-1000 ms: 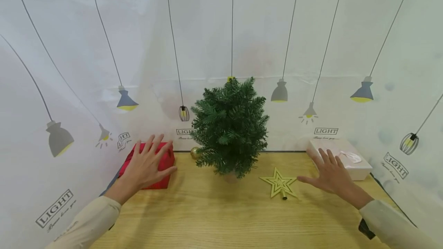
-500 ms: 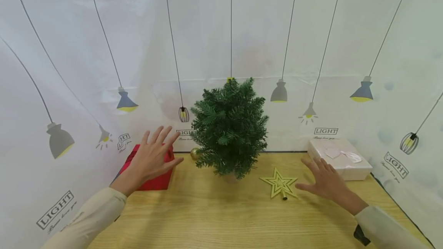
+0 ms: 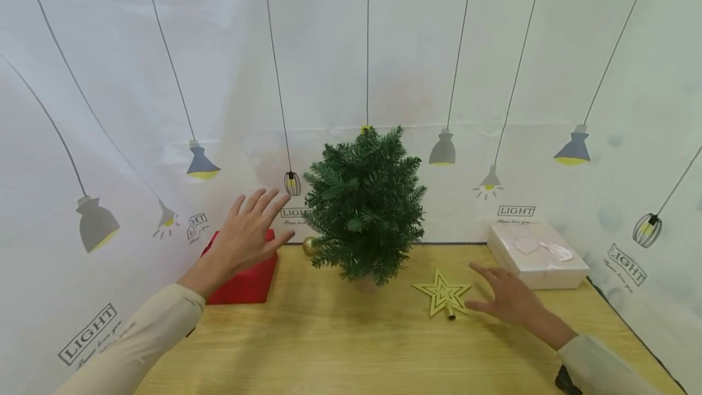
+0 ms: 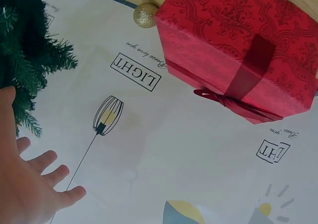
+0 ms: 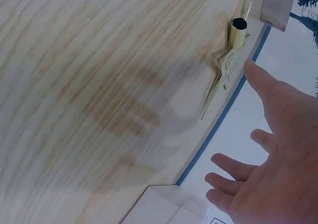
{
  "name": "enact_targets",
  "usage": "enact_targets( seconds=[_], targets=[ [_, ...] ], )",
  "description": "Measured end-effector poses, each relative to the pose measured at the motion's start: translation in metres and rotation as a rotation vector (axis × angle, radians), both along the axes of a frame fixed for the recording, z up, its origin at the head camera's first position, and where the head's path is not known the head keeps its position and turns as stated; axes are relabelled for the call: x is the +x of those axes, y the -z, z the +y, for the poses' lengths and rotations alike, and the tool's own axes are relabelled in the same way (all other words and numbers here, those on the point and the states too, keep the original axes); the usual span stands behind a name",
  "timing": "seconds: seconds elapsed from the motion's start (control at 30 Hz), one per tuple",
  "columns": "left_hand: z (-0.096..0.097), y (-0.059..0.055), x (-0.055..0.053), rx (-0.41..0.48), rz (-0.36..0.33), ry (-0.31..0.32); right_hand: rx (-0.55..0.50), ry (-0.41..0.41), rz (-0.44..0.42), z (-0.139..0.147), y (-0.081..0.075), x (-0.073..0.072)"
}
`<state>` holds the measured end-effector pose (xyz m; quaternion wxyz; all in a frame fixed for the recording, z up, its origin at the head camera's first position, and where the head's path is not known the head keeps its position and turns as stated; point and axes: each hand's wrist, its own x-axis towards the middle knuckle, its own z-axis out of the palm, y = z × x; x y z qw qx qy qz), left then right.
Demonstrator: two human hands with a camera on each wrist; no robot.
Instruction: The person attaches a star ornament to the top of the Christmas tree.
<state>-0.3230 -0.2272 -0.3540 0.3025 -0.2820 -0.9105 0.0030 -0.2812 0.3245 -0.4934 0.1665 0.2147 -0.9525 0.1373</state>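
Observation:
A small green artificial Christmas tree [image 3: 364, 206] stands upright at the table's back middle. My left hand [image 3: 244, 242], fingers spread and holding nothing, hovers to its left, in front of a red gift box [image 3: 244, 282]. The left wrist view shows that box's dark red ribbon bow [image 4: 238, 107]. On the right, a gold star tree topper [image 3: 443, 292] with a tube-shaped base lies flat on the table. My right hand [image 3: 512, 297] hangs just right of the star, thumb and fingers apart and nothing in them. In the right wrist view the star [image 5: 226, 67] lies beyond the thumb.
A pale pink gift box [image 3: 540, 255] with a bow sits at the back right. Left of the tree lies a gold ball ornament [image 3: 310, 246]. A white backdrop [image 3: 329, 47] printed with hanging lamps surrounds the wooden table [image 3: 351, 352].
My left hand has shifted right and a little up, from over the red gift box toward the tree. The right hand has moved down and left, off the pink box to beside the star.

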Motion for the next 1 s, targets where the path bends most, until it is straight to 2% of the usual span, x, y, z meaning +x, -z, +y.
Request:
enact_targets(
  seconds=[0.1,0.3,0.47,0.67,0.87,1.0],
  targets=[
    [0.003,-0.008,-0.001,0.020,-0.011,-0.007,-0.012,-0.007,-0.040,-0.002,0.000,0.002],
    [0.009,-0.022,0.001,0.100,-0.064,-0.002,-0.086,-0.089,-0.105,-0.006,0.001,0.000],
    [0.009,-0.027,0.005,0.171,-0.109,0.017,-0.121,-0.148,-0.164,-0.009,0.009,-0.003],
    [0.015,-0.032,0.005,0.225,-0.151,0.035,-0.183,-0.186,-0.227,-0.008,0.015,-0.004],
    [0.018,-0.039,0.005,0.275,-0.170,0.061,-0.246,-0.240,-0.260,-0.005,0.019,-0.007],
    [0.019,-0.044,0.006,0.294,-0.171,0.074,-0.289,-0.232,-0.302,-0.007,0.021,-0.008]
  ],
)
